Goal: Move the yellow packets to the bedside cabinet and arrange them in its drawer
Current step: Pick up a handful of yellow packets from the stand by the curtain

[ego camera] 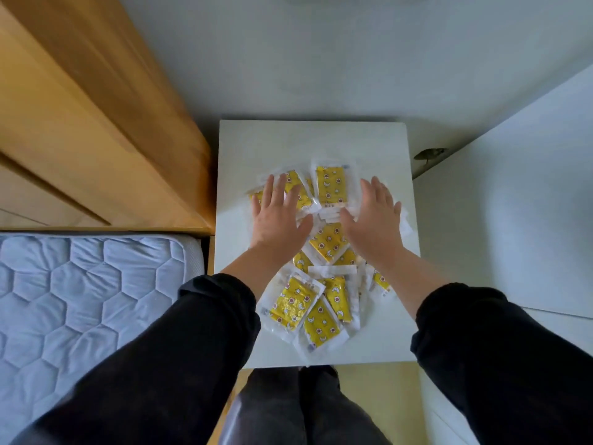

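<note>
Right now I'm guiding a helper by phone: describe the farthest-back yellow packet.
On the cabinet top beside the bed, the packet lies at the pile's far edge, between the left hand and right hand. Only its yellow face there shows uncovered.

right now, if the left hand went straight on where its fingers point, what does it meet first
Likely the yellow packet just ahead of the left hand, then cabinet top; depth unclear.

Soft, rather dim daylight is spread evenly. A faint shadow is cast beyond the far edge of the white square tabletop (244, 146). The orange-brown wooden panel (80, 107) is blurred and bowed.
</note>
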### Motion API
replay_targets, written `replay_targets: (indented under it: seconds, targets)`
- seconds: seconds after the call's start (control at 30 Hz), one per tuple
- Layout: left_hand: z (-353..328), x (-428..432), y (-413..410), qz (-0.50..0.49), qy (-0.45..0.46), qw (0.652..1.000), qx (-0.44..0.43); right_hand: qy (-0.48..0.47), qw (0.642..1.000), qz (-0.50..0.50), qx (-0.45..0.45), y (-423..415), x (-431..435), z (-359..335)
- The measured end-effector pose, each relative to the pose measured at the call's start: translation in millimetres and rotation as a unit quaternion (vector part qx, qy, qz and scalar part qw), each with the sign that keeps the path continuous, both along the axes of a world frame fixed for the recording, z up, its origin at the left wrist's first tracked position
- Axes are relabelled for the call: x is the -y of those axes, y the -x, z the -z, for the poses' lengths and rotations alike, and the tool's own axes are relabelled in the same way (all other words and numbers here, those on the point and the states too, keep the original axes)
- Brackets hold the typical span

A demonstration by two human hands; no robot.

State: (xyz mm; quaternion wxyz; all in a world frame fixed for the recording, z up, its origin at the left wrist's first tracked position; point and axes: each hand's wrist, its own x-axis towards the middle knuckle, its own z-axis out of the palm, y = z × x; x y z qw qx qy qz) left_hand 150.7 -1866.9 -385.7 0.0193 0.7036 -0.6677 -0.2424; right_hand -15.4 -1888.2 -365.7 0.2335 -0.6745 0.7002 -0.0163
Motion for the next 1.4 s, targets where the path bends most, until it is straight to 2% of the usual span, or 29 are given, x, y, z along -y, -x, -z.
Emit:
replay_targets:
  seconds: [0.1,0.27,0.37,0.57,0.7,0.87,1.23,1.4]
  targets:
    - [-33.2,-17.8,-1.0,-0.027,0.021,0.999,-0.016,0.031,0.999,-0.032,-0.010,-3.9,-18.0,-32.8]
    - [-87.0,-58.0,4.6,-0.019,0.027,0.999,0.015,0.084,0.990,-0.104,-0.042,-7.4,-45.3,-87.1]
    - [-123.5,-92.3,9.5,-0.063,0.026,0.998,0.006,0.109,0.981,-0.152,-0.041,-7.1,-69.9,-118.1]
    - [-180.5,-170.8,20.9,-0.159,0.139,0.977,0.015,0.171,0.939,-0.294,-0.059,-4.8,-126.3,-164.2]
    - [-199.1,-231.7,32.3,-0.244,0.175,0.953,0.045,0.195,0.914,-0.355,-0.022,-8.4,-165.3,-181.3]
    - [-216.6,-300.2,36.1,-0.314,0.141,0.934,0.098,0.186,0.904,-0.384,0.035,-17.9,-213.2,-204.5]
    - [-273.0,-462.5,20.0,-0.458,0.164,0.865,0.124,0.224,0.810,-0.533,0.099,-71.8,-333.9,-261.1]
    - [-284.1,-583.6,5.9,-0.523,0.166,0.821,0.161,0.242,0.742,-0.615,0.113,-117.2,-443.4,-278.5]
